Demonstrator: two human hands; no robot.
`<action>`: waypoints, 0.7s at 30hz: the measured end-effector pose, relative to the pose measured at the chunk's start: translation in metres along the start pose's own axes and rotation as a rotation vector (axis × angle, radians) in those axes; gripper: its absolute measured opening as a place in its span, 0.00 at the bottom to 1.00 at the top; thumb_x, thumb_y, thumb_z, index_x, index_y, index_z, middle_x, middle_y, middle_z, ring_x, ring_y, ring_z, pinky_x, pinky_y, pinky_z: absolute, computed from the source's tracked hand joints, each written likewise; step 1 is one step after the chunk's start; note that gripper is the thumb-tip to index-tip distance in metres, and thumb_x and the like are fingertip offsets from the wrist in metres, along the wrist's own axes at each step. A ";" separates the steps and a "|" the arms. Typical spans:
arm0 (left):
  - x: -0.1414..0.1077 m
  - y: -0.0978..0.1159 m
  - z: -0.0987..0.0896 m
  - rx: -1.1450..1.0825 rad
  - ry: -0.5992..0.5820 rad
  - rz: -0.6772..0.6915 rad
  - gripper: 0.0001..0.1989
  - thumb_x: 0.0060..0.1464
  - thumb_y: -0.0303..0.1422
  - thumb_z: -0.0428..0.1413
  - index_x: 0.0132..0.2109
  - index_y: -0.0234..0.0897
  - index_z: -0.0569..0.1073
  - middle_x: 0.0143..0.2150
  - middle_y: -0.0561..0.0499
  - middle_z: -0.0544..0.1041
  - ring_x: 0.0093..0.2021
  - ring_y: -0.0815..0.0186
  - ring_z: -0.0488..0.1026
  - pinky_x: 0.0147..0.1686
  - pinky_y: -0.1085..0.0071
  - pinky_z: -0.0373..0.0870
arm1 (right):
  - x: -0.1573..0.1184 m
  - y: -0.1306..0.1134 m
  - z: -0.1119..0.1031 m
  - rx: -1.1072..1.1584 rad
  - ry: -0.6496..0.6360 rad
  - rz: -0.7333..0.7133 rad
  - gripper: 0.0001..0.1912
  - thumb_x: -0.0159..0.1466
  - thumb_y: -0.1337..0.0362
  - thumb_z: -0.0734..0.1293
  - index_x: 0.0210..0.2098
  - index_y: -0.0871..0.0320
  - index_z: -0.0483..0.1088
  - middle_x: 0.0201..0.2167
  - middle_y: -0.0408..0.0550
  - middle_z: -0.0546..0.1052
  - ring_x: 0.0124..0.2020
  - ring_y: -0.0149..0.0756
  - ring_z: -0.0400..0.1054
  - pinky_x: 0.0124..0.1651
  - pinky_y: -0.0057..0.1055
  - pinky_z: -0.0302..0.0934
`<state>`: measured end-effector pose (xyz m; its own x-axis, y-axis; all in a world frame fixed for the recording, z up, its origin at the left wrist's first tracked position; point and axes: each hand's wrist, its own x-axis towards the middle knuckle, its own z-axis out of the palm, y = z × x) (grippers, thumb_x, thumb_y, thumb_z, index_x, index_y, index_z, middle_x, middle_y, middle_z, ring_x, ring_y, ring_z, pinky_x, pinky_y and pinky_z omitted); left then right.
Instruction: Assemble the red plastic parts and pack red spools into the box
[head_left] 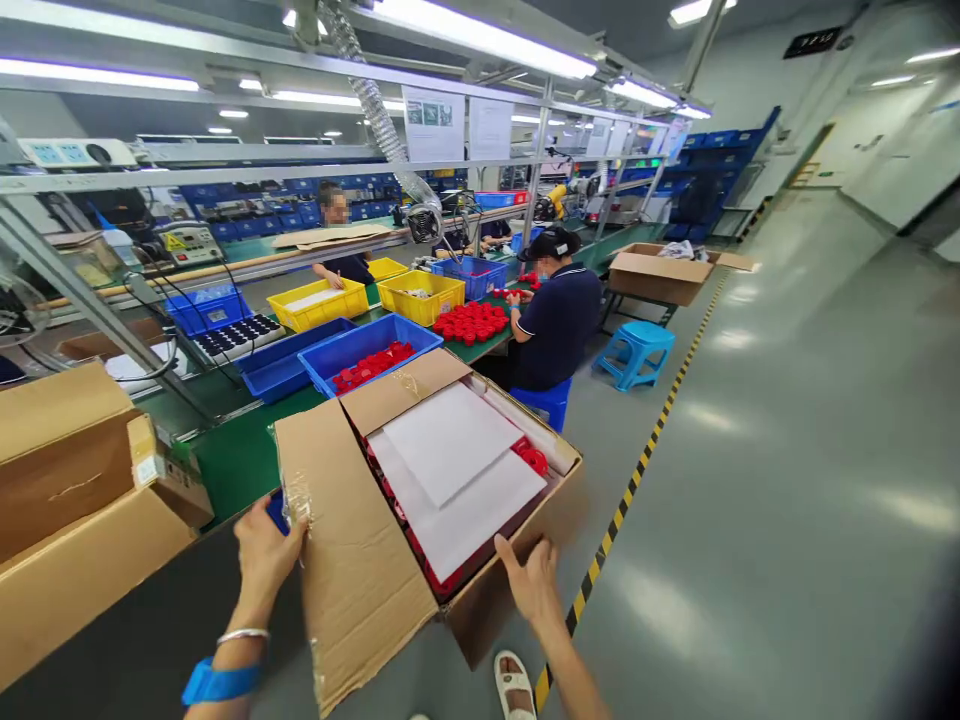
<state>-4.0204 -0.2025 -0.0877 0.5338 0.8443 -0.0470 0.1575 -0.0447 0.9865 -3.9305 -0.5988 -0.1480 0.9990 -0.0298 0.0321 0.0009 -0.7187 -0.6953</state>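
An opened cardboard box [375, 540] sits in front of me, tilted in view. White sheets [457, 440] lie over red round parts [531, 458] inside it. At the outer edge of the left flap, my left hand [266, 545] is closed, its thumb against the cardboard. A small blue thing [277, 511] shows beside those fingers; its kind is unclear. My right hand [531, 578] grips the near right wall of the box, thumb at the top edge and fingers against the side.
Another open carton [67, 500] stands left. Along the green bench are a blue bin [367, 345] of red parts, yellow bins [319, 302] and a pile of red parts [471, 322]. A seated co-worker [555, 320] is beyond the box. A blue stool [637, 352] stands right.
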 end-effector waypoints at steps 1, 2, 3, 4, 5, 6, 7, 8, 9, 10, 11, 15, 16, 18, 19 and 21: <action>-0.003 0.020 0.003 0.089 0.011 0.083 0.29 0.35 0.29 0.64 0.49 0.41 0.70 0.62 0.41 0.62 0.69 0.43 0.48 0.66 0.44 0.42 | 0.002 0.004 -0.006 -0.013 0.031 -0.014 0.52 0.61 0.37 0.55 0.66 0.76 0.40 0.63 0.81 0.53 0.66 0.71 0.48 0.57 0.64 0.55; -0.006 0.039 0.010 0.317 -0.086 0.212 0.29 0.38 0.29 0.61 0.51 0.41 0.70 0.65 0.40 0.59 0.70 0.41 0.42 0.66 0.42 0.35 | 0.005 0.008 -0.015 -0.024 0.066 -0.034 0.53 0.61 0.37 0.56 0.68 0.73 0.37 0.66 0.80 0.47 0.67 0.73 0.43 0.57 0.67 0.53; -0.009 0.055 0.022 0.489 -0.224 0.298 0.28 0.39 0.28 0.60 0.52 0.40 0.70 0.65 0.39 0.58 0.70 0.39 0.42 0.65 0.40 0.32 | 0.009 0.011 -0.024 -0.043 0.100 -0.071 0.52 0.61 0.38 0.57 0.68 0.70 0.36 0.67 0.78 0.43 0.68 0.74 0.39 0.57 0.68 0.51; -0.010 0.068 0.039 0.543 -0.320 0.316 0.25 0.37 0.26 0.60 0.48 0.40 0.73 0.61 0.39 0.64 0.68 0.40 0.49 0.66 0.42 0.35 | 0.016 0.013 -0.033 -0.079 0.126 -0.138 0.49 0.62 0.40 0.58 0.68 0.68 0.38 0.68 0.76 0.42 0.68 0.74 0.37 0.58 0.69 0.50; -0.009 0.077 0.059 0.566 -0.383 0.312 0.20 0.36 0.26 0.61 0.42 0.40 0.75 0.54 0.40 0.70 0.64 0.41 0.58 0.65 0.45 0.42 | 0.025 0.015 -0.043 -0.120 0.141 -0.223 0.45 0.63 0.42 0.57 0.68 0.67 0.42 0.68 0.74 0.42 0.69 0.73 0.36 0.59 0.69 0.48; -0.007 0.082 0.082 0.574 -0.426 0.292 0.15 0.36 0.26 0.63 0.37 0.39 0.76 0.47 0.41 0.74 0.58 0.43 0.65 0.63 0.46 0.49 | 0.035 0.017 -0.051 -0.159 0.143 -0.313 0.41 0.64 0.44 0.57 0.66 0.66 0.46 0.68 0.73 0.45 0.69 0.71 0.36 0.60 0.68 0.47; -0.004 0.084 0.106 0.571 -0.460 0.268 0.11 0.38 0.27 0.64 0.33 0.38 0.75 0.40 0.43 0.75 0.52 0.47 0.70 0.60 0.48 0.56 | 0.046 0.019 -0.057 -0.186 0.135 -0.405 0.37 0.64 0.46 0.58 0.64 0.65 0.51 0.67 0.71 0.48 0.69 0.69 0.38 0.61 0.68 0.46; 0.000 0.082 0.129 0.564 -0.480 0.244 0.08 0.42 0.30 0.65 0.32 0.36 0.74 0.37 0.45 0.75 0.47 0.52 0.73 0.57 0.50 0.62 | 0.058 0.021 -0.062 -0.195 0.126 -0.493 0.33 0.64 0.48 0.59 0.62 0.63 0.55 0.66 0.69 0.52 0.68 0.68 0.40 0.62 0.67 0.46; 0.005 0.079 0.151 0.549 -0.486 0.225 0.08 0.48 0.34 0.63 0.34 0.35 0.74 0.36 0.47 0.75 0.44 0.56 0.73 0.53 0.52 0.66 | 0.070 0.024 -0.065 -0.191 0.107 -0.572 0.29 0.64 0.50 0.60 0.59 0.61 0.59 0.63 0.67 0.57 0.67 0.66 0.44 0.62 0.66 0.47; 0.010 0.074 0.170 0.527 -0.478 0.212 0.09 0.54 0.37 0.60 0.36 0.34 0.74 0.37 0.47 0.76 0.43 0.59 0.73 0.50 0.55 0.68 | 0.082 0.027 -0.067 -0.181 0.080 -0.639 0.25 0.64 0.52 0.61 0.56 0.60 0.62 0.60 0.64 0.62 0.66 0.65 0.48 0.61 0.65 0.50; 0.015 0.069 0.186 0.502 -0.461 0.204 0.11 0.57 0.39 0.58 0.38 0.34 0.74 0.40 0.47 0.76 0.43 0.61 0.73 0.49 0.56 0.69 | 0.092 0.029 -0.068 -0.168 0.045 -0.694 0.21 0.64 0.54 0.62 0.53 0.58 0.64 0.57 0.62 0.67 0.63 0.63 0.52 0.61 0.63 0.53; 0.033 0.053 0.217 0.403 -0.373 0.178 0.13 0.60 0.40 0.56 0.44 0.33 0.74 0.46 0.45 0.75 0.49 0.59 0.72 0.52 0.54 0.68 | 0.126 0.023 -0.075 -0.169 -0.159 -0.861 0.21 0.61 0.63 0.64 0.54 0.55 0.66 0.54 0.58 0.71 0.59 0.55 0.60 0.59 0.53 0.60; 0.037 0.051 0.219 0.384 -0.351 0.169 0.13 0.60 0.39 0.56 0.44 0.33 0.74 0.47 0.45 0.75 0.50 0.59 0.72 0.53 0.53 0.67 | 0.133 0.015 -0.076 -0.197 -0.227 -0.901 0.27 0.59 0.63 0.65 0.58 0.55 0.63 0.59 0.58 0.67 0.62 0.56 0.57 0.61 0.53 0.57; 0.045 0.049 0.222 0.346 -0.308 0.152 0.13 0.59 0.39 0.57 0.46 0.33 0.73 0.50 0.44 0.74 0.53 0.57 0.70 0.56 0.51 0.64 | 0.149 -0.010 -0.077 -0.293 -0.402 -0.975 0.45 0.52 0.58 0.71 0.66 0.57 0.53 0.68 0.60 0.53 0.69 0.61 0.43 0.67 0.58 0.46; 0.048 0.049 0.225 0.326 -0.286 0.146 0.14 0.59 0.38 0.57 0.47 0.33 0.73 0.52 0.44 0.74 0.55 0.56 0.69 0.58 0.49 0.62 | 0.157 -0.025 -0.075 -0.357 -0.507 -1.005 0.56 0.47 0.54 0.74 0.69 0.57 0.47 0.71 0.62 0.44 0.70 0.64 0.34 0.68 0.61 0.39; 0.056 0.051 0.230 0.277 -0.239 0.146 0.16 0.59 0.38 0.58 0.50 0.33 0.72 0.57 0.43 0.71 0.59 0.54 0.66 0.61 0.46 0.57 | 0.172 -0.053 -0.066 -0.502 -0.711 -1.038 0.71 0.37 0.47 0.78 0.71 0.57 0.38 0.71 0.66 0.31 0.69 0.71 0.22 0.65 0.68 0.27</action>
<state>-3.7910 -0.2801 -0.0759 0.7405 0.6717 0.0234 0.2664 -0.3253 0.9073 -3.7617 -0.6114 -0.0582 0.3542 0.9294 -0.1034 0.8985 -0.3689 -0.2378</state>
